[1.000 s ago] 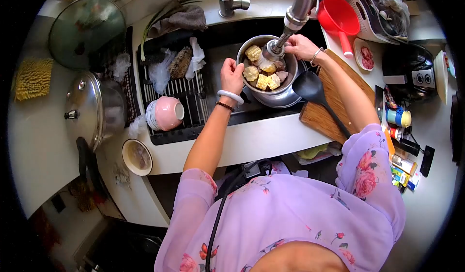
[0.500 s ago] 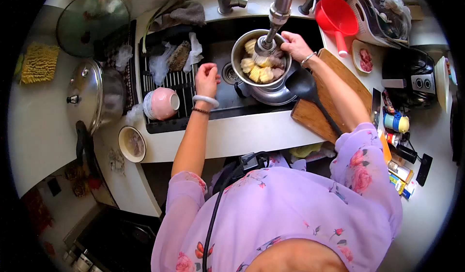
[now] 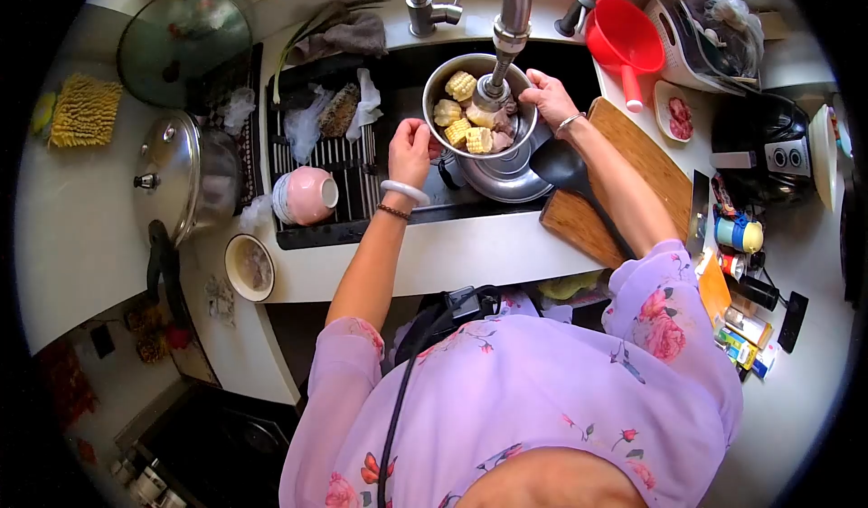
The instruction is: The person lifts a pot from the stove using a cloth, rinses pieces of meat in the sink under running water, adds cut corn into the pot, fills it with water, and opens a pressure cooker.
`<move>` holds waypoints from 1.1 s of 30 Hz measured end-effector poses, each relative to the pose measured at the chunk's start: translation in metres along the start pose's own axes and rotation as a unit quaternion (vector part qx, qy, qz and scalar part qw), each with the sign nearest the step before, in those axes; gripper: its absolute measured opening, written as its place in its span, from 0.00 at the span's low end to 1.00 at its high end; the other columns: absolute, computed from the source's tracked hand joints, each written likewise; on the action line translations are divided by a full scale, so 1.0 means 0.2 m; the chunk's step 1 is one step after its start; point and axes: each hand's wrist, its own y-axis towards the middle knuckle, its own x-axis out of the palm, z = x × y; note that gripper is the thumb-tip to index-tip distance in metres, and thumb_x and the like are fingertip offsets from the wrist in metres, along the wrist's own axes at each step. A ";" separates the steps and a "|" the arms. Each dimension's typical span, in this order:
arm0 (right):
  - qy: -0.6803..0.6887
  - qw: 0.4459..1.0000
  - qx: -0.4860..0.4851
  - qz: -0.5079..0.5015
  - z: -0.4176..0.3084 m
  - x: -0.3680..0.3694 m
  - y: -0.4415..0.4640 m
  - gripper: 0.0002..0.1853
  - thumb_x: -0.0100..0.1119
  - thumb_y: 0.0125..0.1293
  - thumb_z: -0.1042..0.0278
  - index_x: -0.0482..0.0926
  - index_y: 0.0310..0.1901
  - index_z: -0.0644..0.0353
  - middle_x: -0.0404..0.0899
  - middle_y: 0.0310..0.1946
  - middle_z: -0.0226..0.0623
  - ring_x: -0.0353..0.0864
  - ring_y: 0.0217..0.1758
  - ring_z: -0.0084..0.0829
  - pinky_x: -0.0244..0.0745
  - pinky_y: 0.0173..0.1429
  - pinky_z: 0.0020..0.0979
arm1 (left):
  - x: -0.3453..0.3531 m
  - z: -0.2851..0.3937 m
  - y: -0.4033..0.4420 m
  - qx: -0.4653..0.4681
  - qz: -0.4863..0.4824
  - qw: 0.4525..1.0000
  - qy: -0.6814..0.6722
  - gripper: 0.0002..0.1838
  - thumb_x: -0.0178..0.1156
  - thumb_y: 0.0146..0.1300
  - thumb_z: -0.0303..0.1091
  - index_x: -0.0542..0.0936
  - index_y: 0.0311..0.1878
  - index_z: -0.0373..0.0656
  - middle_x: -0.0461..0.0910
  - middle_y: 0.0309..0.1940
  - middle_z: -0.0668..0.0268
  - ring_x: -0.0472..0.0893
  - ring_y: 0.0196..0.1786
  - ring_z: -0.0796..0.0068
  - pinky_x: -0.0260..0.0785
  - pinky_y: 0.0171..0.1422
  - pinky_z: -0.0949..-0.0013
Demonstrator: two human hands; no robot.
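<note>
The person stands at the sink with both hands at a metal pot [image 3: 434, 89], which is above the right side of the basin. The right hand [image 3: 550, 101] is closed on the right of the pot, by its rim. The left hand [image 3: 411, 154] is narrow, fingers curled in, close by the pot's lower left side; I can't tell whether it touches the metal.

Inside the pot lie chunks of yellow corn [image 3: 460, 85] and pieces of meat [image 3: 502, 121], and the spray head [image 3: 493, 90] of the tap hangs right over them. A rounded metal vessel [image 3: 514, 181] sits below the pot, partly hidden by it. The black ladle [image 3: 559, 164] has its bowl beside that vessel, and its handle runs across the wooden cutting board [image 3: 637, 160].

Past the board are a small dish [image 3: 666, 94] of raw meat and a red strainer [image 3: 622, 33] with its handle towards the person. On the person's left, a pink bowl [image 3: 307, 194] lies on its side on the drying rack [image 3: 362, 178], with a crumpled plastic bag [image 3: 306, 127] farther back. A light bowl with a dark rim [image 3: 250, 268] rests near the table's front edge, and a large lidded pot [image 3: 185, 178] stands farther left.
</note>
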 end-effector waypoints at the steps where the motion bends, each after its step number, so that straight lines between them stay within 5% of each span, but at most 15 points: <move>1: -0.014 1.000 -0.007 0.010 0.02 -0.01 0.02 0.06 0.54 0.50 0.80 0.69 0.27 0.58 0.63 0.22 0.21 0.63 0.27 0.17 0.62 0.32 0.23 | 0.02 0.01 0.01 0.001 0.000 1.000 0.000 0.08 0.54 0.68 0.35 0.72 0.42 0.40 0.78 0.33 0.67 0.78 0.33 0.79 0.73 0.39 0.75; 7: -0.183 0.973 -0.140 0.026 0.00 -0.03 0.06 0.07 0.55 0.49 0.75 0.65 0.26 0.63 0.61 0.19 0.28 0.61 0.25 0.23 0.61 0.31 0.28 | 0.04 -0.06 0.04 -0.133 -0.012 0.989 -0.061 0.04 0.52 0.63 0.22 0.67 0.37 0.39 0.72 0.28 0.65 0.78 0.30 0.72 0.82 0.44 0.57; 11: -0.255 0.953 -0.156 0.056 0.00 -0.03 0.08 0.09 0.55 0.48 0.73 0.65 0.27 0.64 0.60 0.19 0.34 0.62 0.25 0.26 0.62 0.32 0.31 | 0.07 -0.09 0.02 -0.137 -0.004 0.987 -0.081 0.04 0.51 0.62 0.21 0.67 0.37 0.40 0.72 0.28 0.66 0.77 0.29 0.76 0.81 0.38 0.65; 17: -0.143 0.987 -0.057 0.044 0.08 -0.06 0.08 0.08 0.61 0.53 0.76 0.70 0.27 0.61 0.67 0.22 0.24 0.65 0.28 0.19 0.65 0.35 0.26 | 0.11 0.09 -0.02 -0.038 -0.015 0.999 -0.031 0.08 0.55 0.62 0.24 0.66 0.32 0.43 0.74 0.28 0.67 0.79 0.28 0.77 0.81 0.35 0.67; 24: -0.145 0.989 -0.015 0.018 0.15 0.05 0.07 0.07 0.64 0.52 0.73 0.74 0.29 0.61 0.73 0.24 0.28 0.70 0.28 0.21 0.69 0.35 0.27 | 0.00 0.04 0.03 -0.018 0.017 0.984 0.175 0.06 0.56 0.57 0.25 0.68 0.30 0.42 0.73 0.24 0.68 0.77 0.24 0.79 0.72 0.26 0.74; 28: -0.185 0.982 0.011 0.022 0.13 0.06 0.03 0.09 0.67 0.52 0.70 0.74 0.29 0.61 0.74 0.23 0.29 0.71 0.27 0.22 0.69 0.32 0.28 | -0.01 0.01 0.04 0.099 0.074 0.946 0.301 0.05 0.54 0.55 0.24 0.67 0.27 0.39 0.69 0.20 0.67 0.71 0.21 0.76 0.66 0.25 0.70; 33: -0.125 0.991 0.045 0.021 0.07 0.06 -0.01 0.10 0.66 0.53 0.70 0.72 0.26 0.60 0.72 0.22 0.28 0.69 0.22 0.20 0.65 0.26 0.28 | 0.01 0.06 0.02 0.125 0.088 0.938 0.312 0.08 0.55 0.54 0.26 0.65 0.26 0.38 0.66 0.18 0.65 0.68 0.22 0.74 0.63 0.26 0.66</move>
